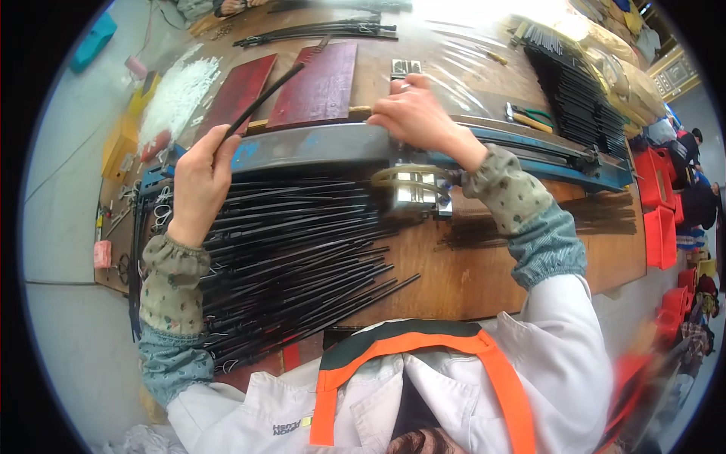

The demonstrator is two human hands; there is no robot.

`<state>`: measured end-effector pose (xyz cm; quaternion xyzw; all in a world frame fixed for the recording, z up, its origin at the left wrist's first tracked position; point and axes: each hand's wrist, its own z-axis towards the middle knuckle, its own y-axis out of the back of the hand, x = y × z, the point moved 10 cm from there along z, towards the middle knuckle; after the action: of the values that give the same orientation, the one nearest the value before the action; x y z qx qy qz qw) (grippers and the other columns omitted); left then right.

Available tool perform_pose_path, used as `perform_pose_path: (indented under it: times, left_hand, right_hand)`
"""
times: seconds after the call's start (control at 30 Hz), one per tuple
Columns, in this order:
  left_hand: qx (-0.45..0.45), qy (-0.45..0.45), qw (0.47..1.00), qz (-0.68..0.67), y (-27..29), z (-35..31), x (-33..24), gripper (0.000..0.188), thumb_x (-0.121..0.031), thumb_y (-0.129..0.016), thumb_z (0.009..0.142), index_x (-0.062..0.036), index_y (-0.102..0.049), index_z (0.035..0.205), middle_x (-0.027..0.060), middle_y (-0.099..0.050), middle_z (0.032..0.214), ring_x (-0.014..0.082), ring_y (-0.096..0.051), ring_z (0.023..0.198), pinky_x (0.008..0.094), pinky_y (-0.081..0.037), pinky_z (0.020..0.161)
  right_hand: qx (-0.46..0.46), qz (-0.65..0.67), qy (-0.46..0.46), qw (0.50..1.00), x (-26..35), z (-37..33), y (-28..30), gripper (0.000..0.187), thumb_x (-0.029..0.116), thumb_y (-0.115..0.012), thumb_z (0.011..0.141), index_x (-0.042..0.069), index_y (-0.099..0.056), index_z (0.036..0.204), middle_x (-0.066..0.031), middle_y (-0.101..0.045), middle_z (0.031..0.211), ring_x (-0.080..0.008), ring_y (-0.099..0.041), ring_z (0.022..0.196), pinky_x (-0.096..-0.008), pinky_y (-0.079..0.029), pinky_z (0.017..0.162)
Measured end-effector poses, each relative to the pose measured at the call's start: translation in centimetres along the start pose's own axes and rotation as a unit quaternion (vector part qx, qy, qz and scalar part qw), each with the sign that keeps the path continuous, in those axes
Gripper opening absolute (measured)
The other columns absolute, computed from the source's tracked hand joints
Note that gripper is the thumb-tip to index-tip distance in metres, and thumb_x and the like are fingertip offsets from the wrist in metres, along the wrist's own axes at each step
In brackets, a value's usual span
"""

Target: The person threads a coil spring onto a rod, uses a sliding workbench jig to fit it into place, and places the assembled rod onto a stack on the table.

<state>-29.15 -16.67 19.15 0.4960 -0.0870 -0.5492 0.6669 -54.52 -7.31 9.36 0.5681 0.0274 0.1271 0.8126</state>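
Wooden worktable [454, 287] spreads before us, with red bins [660, 238] at three o'clock. At ten o'clock, our left hand [200, 170] grasps a slim black rod [265, 97] slanting toward eleven. At one, our right hand's [420, 121] fingers curl; we cannot tell whether they grip anything. A pile of rods [295, 261] lies at nine.

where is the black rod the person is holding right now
In the head view, the black rod is left of centre, held in the left hand and slanting up and rightward in front of the dark red boards.
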Motion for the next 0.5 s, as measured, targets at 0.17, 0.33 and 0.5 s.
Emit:
perform_pose_path:
  times: [0.17,0.33,0.5]
  left_hand:
    - [-0.011,-0.068,0.994,0.079,-0.9,0.4,1.9,0.021,-0.021,-0.068,0.098,-0.0056,-0.071,0.111,0.0181,-0.071,0.095,0.0376,-0.069,0.085,0.043,-0.053,0.07]
    - [0.071,-0.189,0.972,0.118,-9.6,1.7,-1.9,0.016,-0.026,-0.068,0.095,-0.0145,-0.074,0.105,0.0119,-0.069,0.082,0.0335,-0.071,0.077,0.0451,-0.056,0.064]
    - [0.115,-0.222,0.967,0.052,-19.5,5.6,-5.8,0.029,-0.038,-0.063,0.099,-0.0091,-0.066,0.094,0.0135,-0.068,0.081,0.035,-0.071,0.078,0.047,-0.056,0.068]
  right_hand:
    - [-0.163,-0.113,-0.073,0.977,-6.7,-10.6,5.0,0.003,0.018,-0.074,0.089,0.017,-0.071,0.089,-0.0002,-0.07,0.079,-0.0229,-0.064,0.09,-0.044,-0.033,0.104]
    - [-0.097,-0.239,-0.201,0.945,-14.5,-24.5,9.7,0.005,0.016,-0.069,0.094,0.013,-0.072,0.096,-0.0032,-0.074,0.095,-0.0252,-0.064,0.101,-0.0432,-0.032,0.108]
    - [-0.112,-0.3,-0.195,0.927,-16.4,-28.4,9.8,0.006,0.013,-0.066,0.095,0.008,-0.07,0.095,-0.0093,-0.069,0.088,-0.0291,-0.064,0.092,-0.0432,-0.044,0.091]
